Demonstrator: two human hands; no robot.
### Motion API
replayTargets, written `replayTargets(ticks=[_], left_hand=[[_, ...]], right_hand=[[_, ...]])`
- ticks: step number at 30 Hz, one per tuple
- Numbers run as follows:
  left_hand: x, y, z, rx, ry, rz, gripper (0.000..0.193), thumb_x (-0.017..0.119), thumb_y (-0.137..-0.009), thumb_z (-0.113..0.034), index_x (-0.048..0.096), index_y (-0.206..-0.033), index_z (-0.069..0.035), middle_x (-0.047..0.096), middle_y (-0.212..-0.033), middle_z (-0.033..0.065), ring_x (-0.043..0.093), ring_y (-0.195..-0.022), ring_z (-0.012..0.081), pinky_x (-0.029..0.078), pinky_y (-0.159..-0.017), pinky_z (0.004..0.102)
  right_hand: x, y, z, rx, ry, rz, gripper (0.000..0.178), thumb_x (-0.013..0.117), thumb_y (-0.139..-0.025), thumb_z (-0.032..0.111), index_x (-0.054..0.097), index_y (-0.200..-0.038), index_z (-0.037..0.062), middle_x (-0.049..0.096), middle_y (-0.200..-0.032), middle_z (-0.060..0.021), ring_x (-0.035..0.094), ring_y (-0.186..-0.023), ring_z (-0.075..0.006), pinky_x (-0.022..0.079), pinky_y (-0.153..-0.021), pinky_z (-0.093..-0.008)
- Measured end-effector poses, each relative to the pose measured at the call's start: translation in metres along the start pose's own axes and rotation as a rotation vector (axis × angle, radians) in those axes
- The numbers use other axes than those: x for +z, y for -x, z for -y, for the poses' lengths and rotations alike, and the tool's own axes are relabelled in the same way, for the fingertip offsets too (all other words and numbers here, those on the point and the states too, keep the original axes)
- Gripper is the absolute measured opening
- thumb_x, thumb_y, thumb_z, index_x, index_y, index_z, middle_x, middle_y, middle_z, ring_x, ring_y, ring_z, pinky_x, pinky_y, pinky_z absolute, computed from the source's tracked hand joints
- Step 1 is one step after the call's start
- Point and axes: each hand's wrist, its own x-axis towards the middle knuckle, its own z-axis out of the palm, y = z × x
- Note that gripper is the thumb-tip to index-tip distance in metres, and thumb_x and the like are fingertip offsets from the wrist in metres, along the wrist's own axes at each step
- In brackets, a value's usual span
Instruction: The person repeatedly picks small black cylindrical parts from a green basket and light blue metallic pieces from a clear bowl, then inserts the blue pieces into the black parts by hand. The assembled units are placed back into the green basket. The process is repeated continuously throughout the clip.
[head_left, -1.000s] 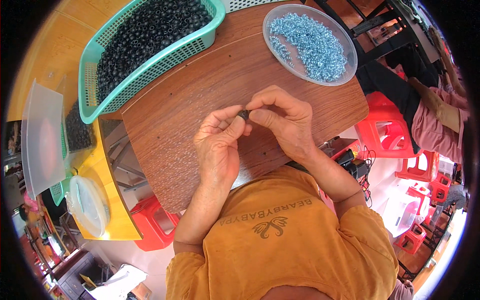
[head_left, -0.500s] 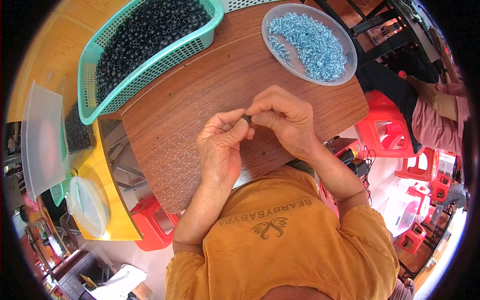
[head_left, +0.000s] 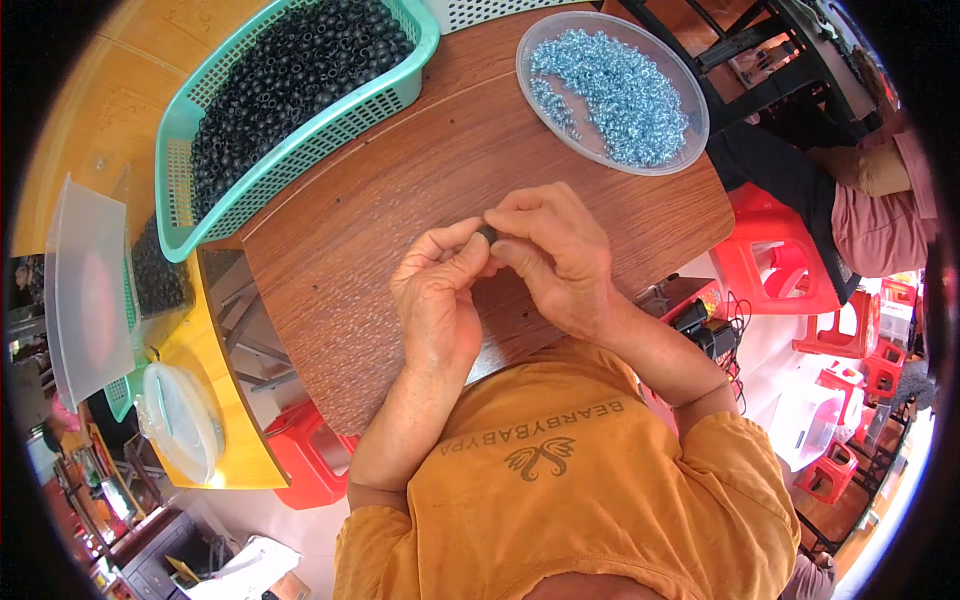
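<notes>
Above the middle of the brown tabletop my hands meet at the fingertips. My left hand (head_left: 438,290) is closed, pinching a small black part (head_left: 488,233) between thumb and forefinger. My right hand (head_left: 562,255) is closed too, its thumb and fingers against the same part; the fingers cover most of its shape. Beyond them to the left, a teal mesh basket (head_left: 300,150) holds a heap of small black hollow parts (head_left: 300,85). At the far right of the tabletop, a round clear plastic tub (head_left: 600,158) holds many small shiny bluish metal pieces (head_left: 640,105).
The brown wooden table (head_left: 340,280) has a rounded right corner. A yellow table (head_left: 235,430) at the left carries a lidded round tub (head_left: 180,420). Red plastic stools (head_left: 780,255) stand at the right, beside a seated person's leg (head_left: 775,180). A white perforated basket (head_left: 490,12) touches the far edge.
My right hand has shifted slightly left and its fingers have changed position around the black part. My left hand keeps its pinch. The view has moved a little.
</notes>
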Motion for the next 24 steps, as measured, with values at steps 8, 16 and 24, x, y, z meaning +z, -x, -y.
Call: replayTargets(ticks=[8, 16, 24], left_hand=[[0.003, 0.0, 0.005, 0.074, -0.058, -0.053, 0.01, 0.058, -0.082, 0.002, 0.061, -0.091, 0.003, 0.064, -0.088, 0.0105, 0.06, -0.08, 0.0173, 0.049, -0.075, 0.028], [0.01, -0.002, 0.0, 0.052, -0.066, -0.013, 0.008, 0.06, -0.08, 0.003, 0.062, -0.087, 0.003, 0.064, -0.084, 0.0083, 0.059, -0.078, 0.0139, 0.047, -0.074, 0.0251], [0.014, 0.002, -0.002, 0.156, -0.151, -0.008, 0.01, 0.063, -0.076, 0.008, 0.063, -0.084, 0.003, 0.064, -0.081, 0.0068, 0.058, -0.073, 0.0105, 0.047, -0.071, 0.0222]], right_hand=[[0.001, 0.003, -0.002, -0.086, 0.128, -0.02, 0.031, 0.066, -0.062, -0.003, 0.057, -0.091, -0.0005, 0.056, -0.088, -0.0127, 0.053, -0.075, -0.029, 0.044, -0.061, -0.0357], [-0.002, 0.004, -0.011, -0.104, 0.129, -0.075, 0.031, 0.068, -0.058, -0.001, 0.056, -0.087, -0.0005, 0.056, -0.084, -0.0128, 0.053, -0.072, -0.029, 0.043, -0.059, -0.0356], [-0.003, 0.004, -0.012, -0.129, 0.08, -0.031, 0.028, 0.069, -0.059, 0.002, 0.055, -0.083, -0.0009, 0.052, -0.076, -0.0116, 0.05, -0.067, -0.0282, 0.042, -0.056, -0.0357]])
